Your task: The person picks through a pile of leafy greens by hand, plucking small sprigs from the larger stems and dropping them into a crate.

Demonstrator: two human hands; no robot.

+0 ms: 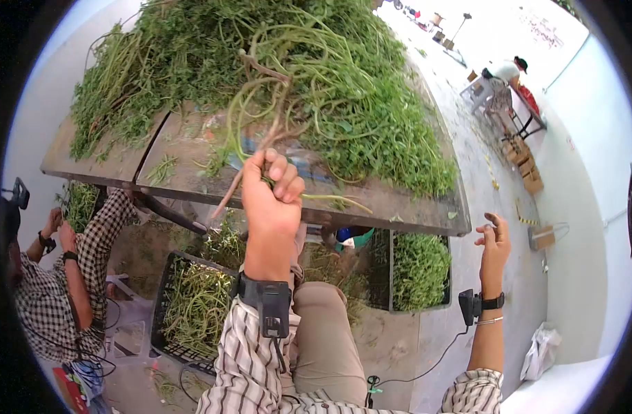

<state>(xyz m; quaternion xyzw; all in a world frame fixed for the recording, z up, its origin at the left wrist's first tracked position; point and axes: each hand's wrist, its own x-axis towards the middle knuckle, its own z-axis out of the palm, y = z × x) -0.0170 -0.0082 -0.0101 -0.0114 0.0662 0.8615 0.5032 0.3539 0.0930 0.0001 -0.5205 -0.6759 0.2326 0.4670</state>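
Observation:
My left hand point(273, 193) is closed round a plant stem point(277, 114) with a pale brown, forked root. The root's thin end points down toward the table's front edge, and green stalks loop up from my fist. Behind it, a large heap of leafy green plants point(261, 41) covers much of the wooden table point(192, 141). Off to the right, past the table's corner, my right hand point(494, 238) is raised with its fingers apart and loosely bent, and nothing shows in it. Each of my wrists wears a black strapped device.
Below the table stand a black crate point(165, 303) of plant stems and another crate point(448, 301) of leafy greens. A co-worker in a checked shirt point(50, 310) sits at left, handling greens. Another person point(505, 72) works far right, near cardboard boxes point(523, 162). A cable point(433, 376) hangs from my right wrist.

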